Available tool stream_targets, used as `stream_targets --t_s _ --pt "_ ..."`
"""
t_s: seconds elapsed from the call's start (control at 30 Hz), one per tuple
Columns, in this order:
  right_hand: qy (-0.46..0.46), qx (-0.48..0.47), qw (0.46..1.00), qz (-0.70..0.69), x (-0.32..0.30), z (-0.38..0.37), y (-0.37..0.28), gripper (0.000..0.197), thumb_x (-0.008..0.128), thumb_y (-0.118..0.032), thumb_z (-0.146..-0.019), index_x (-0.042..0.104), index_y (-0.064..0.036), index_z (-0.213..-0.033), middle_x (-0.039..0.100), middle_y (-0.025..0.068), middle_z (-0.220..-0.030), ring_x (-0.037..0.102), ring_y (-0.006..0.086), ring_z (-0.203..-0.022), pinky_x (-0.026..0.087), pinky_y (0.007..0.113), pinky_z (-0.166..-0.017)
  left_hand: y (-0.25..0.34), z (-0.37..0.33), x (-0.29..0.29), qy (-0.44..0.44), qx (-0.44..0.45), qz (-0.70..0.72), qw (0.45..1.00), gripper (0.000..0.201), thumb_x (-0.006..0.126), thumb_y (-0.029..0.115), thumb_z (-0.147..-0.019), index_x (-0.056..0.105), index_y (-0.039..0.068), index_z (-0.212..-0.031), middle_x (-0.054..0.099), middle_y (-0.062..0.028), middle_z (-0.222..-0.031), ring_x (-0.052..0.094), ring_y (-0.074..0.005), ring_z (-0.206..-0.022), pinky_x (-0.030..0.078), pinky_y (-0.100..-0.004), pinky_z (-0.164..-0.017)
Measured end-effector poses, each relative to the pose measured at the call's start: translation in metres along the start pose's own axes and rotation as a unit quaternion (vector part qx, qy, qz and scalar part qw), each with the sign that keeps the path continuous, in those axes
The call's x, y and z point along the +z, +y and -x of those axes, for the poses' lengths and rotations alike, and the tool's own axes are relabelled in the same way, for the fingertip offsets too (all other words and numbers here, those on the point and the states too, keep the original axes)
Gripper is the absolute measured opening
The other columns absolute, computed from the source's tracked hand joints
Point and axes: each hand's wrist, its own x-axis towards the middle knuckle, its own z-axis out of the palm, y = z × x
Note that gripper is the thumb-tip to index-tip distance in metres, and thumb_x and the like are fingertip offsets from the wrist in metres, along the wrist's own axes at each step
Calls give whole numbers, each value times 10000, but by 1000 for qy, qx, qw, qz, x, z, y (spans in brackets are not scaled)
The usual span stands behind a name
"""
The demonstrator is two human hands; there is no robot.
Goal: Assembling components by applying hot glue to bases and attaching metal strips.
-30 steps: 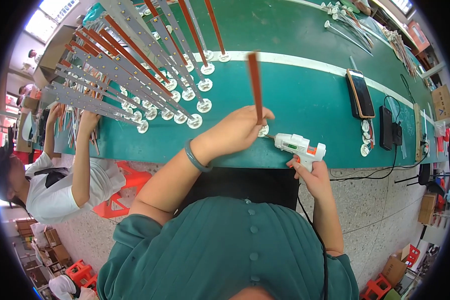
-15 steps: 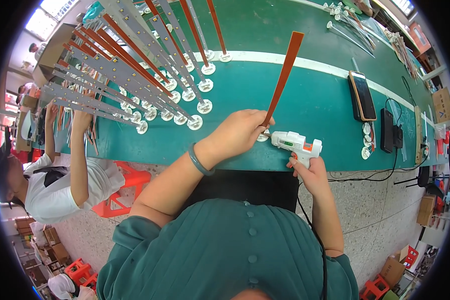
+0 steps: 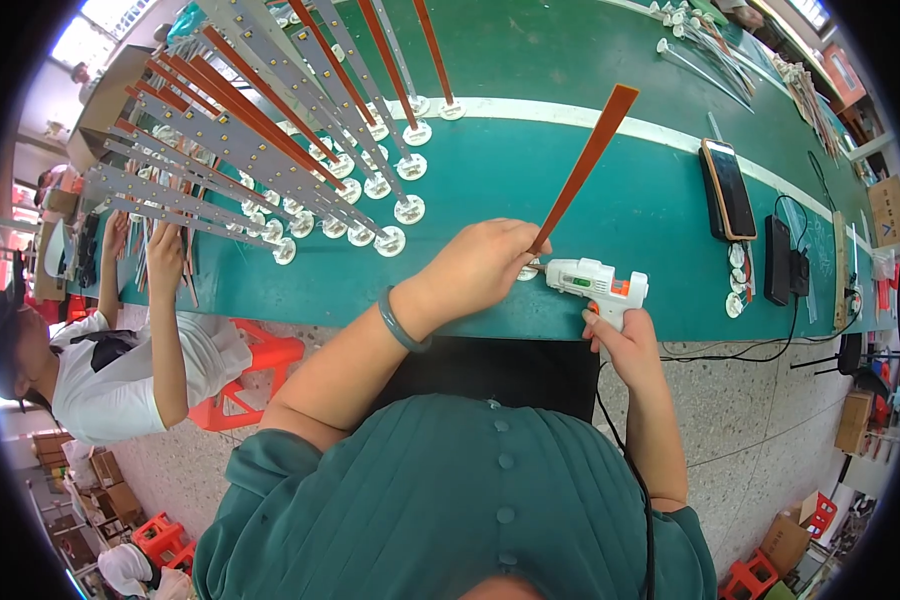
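My left hand is closed round the lower end of an orange-brown strip, which leans to the right. Beneath my fingers a small round white base shows in part on the green table; the joint between strip and base is hidden. In my right hand is a white hot glue gun, gripped by its handle with the nozzle pointing left at the foot of the strip. From the gun a black cord runs down past my right side. Many strips on round white bases stand to the left.
A phone leans on a dark box at the right, beside a black power bank-like block with cables. Small white round parts lie near it. At the left, a person in white handles strips beside a red stool.
The strip's top has tipped further right and slightly nearer. My glue gun has shifted slightly right and turned more level. The person at the left has moved their hands.
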Motion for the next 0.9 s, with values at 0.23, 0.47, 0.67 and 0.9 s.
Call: stream_targets --t_s 0.23,0.47,0.67,0.9 --pt "108 -33 989 -93 -25 12 8 316 589 -91 -857 536 41 -1139 666 115 -958 537 105 -596 420 244 -549 -13 -15 0 72 47 -6 996 156 550 -33 -830 602 19 -967 634 -146 -899 622 -331 -870 498 -397 -753" --pt "140 -63 968 -199 -34 8 18 391 568 -109 -874 474 57 -1215 651 144 -964 557 127 -609 447 249 -539 -59 -130 7 212 -30 -23 976 196 551 -44 -816 611 -3 -998 624 -153 -901 628 -309 -826 505 -363 -743" --pt "141 -71 970 -187 -34 9 22 402 582 -122 -871 477 54 -1216 653 138 -952 563 121 -618 436 240 -527 -77 -158 22 176 -40 22 983 181 554 -44 -811 620 -14 -977 637 -154 -854 632 -302 -783 506 -366 -721" --pt "152 -89 969 -172 -38 6 35 417 620 -144 -861 497 50 -1209 665 119 -920 555 106 -608 419 227 -517 -86 -151 35 216 -8 5 976 269 587 26 -802 606 46 -1069 595 -189 -1019 589 -368 -959 482 -413 -849"
